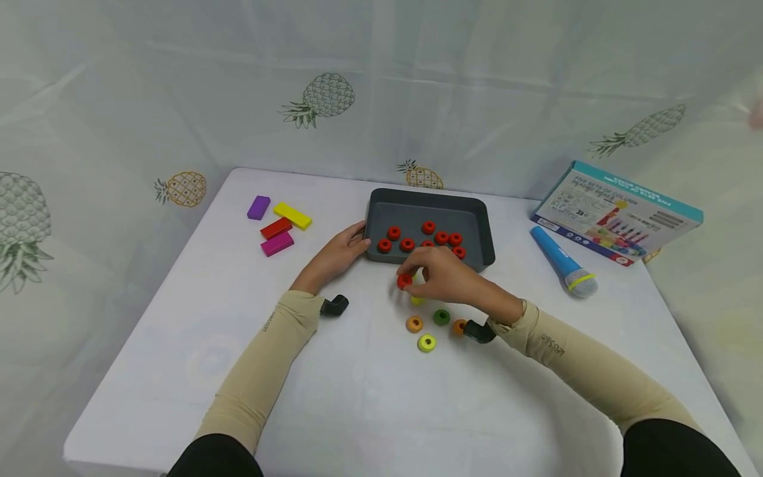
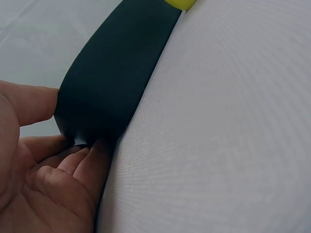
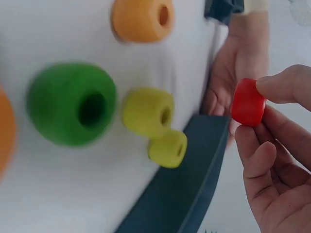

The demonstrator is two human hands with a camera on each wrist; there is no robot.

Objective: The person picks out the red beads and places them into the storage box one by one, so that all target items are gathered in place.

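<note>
A dark grey tray (image 1: 484, 233) sits at the table's middle back with several red beads (image 1: 441, 237) in it. My left hand (image 1: 356, 242) grips the tray's near left corner; in the left wrist view the thumb and curled fingers (image 2: 73, 162) press against the tray wall (image 2: 112, 82). My right hand (image 1: 412, 278) hovers just in front of the tray and pinches a red bead (image 3: 248, 102) between thumb and fingers. Below it on the white table lie a green bead (image 3: 73, 104), yellow beads (image 3: 148, 112), orange beads (image 1: 414, 324) and a lime bead (image 1: 426, 342).
Purple (image 1: 258, 207), yellow (image 1: 293, 216), red (image 1: 276, 228) and magenta (image 1: 277, 244) blocks lie at the back left. A blue toy microphone (image 1: 563, 260) and a printed box (image 1: 616, 212) lie at the right. Pineapple-print cloth hangs behind the table.
</note>
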